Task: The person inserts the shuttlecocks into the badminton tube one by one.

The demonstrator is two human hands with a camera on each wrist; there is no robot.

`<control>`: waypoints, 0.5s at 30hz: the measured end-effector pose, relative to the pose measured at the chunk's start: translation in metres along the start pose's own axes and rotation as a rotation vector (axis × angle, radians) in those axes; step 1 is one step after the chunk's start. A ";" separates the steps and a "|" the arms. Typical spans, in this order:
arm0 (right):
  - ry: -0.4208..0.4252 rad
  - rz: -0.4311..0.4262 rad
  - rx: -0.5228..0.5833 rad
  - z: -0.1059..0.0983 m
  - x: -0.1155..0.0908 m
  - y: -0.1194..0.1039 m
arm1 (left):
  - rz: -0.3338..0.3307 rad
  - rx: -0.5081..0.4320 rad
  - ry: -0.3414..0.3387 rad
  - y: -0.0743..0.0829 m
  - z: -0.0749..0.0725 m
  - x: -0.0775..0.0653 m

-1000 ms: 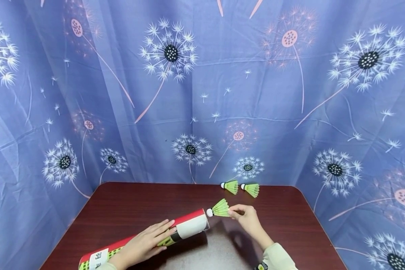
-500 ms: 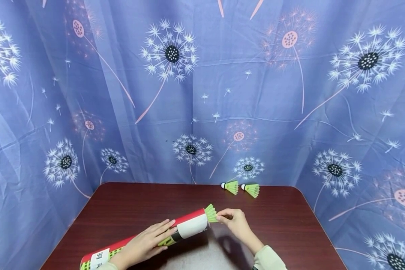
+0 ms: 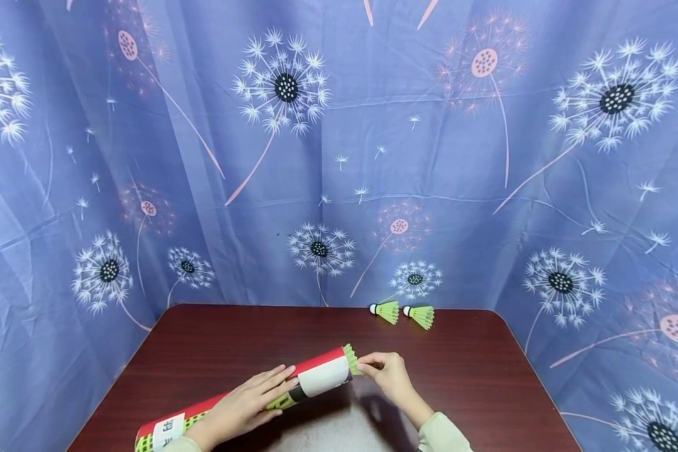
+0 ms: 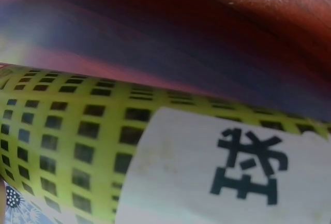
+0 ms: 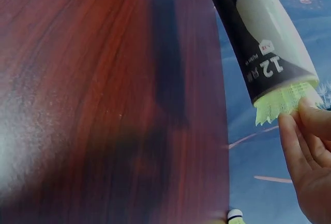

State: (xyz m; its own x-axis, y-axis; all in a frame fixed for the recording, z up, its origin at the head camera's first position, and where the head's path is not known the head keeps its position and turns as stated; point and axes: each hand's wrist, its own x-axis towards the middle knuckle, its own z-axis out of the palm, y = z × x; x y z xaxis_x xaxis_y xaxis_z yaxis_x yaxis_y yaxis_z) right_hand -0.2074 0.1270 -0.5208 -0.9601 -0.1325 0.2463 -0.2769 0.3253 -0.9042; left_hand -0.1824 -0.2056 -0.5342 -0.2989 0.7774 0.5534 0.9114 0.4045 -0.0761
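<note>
A long shuttlecock tube (image 3: pixel 323 375), red, white, black and yellow-green, lies slanted over the table, its right end raised. My left hand (image 3: pixel 245 402) holds it around the middle, fingers across its top. A yellow-green shuttlecock (image 3: pixel 350 360) sits mostly inside the tube's right end, with only the skirt's rim sticking out. My right hand (image 3: pixel 388 375) pinches that rim between thumb and forefinger, as the right wrist view also shows on the skirt (image 5: pixel 283 101). The left wrist view has the tube's yellow-green grid pattern and white label (image 4: pixel 170 182); the left hand's fingers are hardly visible there.
Two more yellow-green shuttlecocks, a left one (image 3: pixel 387 311) and a right one (image 3: pixel 420 316), lie at the back edge of the dark red-brown table (image 3: pixel 231 333). A blue curtain (image 3: pixel 361 157) with dandelion prints hangs behind and along the sides.
My right hand has moved left, and the shuttlecock has slid from just outside the tube's mouth to mostly inside it. The left hand and tube have barely moved.
</note>
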 end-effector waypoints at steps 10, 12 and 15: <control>-0.045 -0.014 0.096 0.010 0.001 0.000 | 0.004 0.028 -0.013 0.001 0.002 0.002; -0.053 -0.021 0.105 0.011 0.001 0.000 | 0.000 0.035 -0.015 0.001 0.002 0.002; -0.056 -0.012 0.101 0.013 0.001 0.001 | -0.004 0.039 -0.017 0.001 0.002 0.002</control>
State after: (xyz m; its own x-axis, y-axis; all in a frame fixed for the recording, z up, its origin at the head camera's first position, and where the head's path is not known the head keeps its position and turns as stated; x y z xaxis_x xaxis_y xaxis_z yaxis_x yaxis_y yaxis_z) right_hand -0.2083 0.1151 -0.5253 -0.9524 -0.1888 0.2395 -0.2797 0.2277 -0.9327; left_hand -0.1823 -0.2029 -0.5350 -0.3072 0.7839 0.5396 0.8988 0.4254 -0.1063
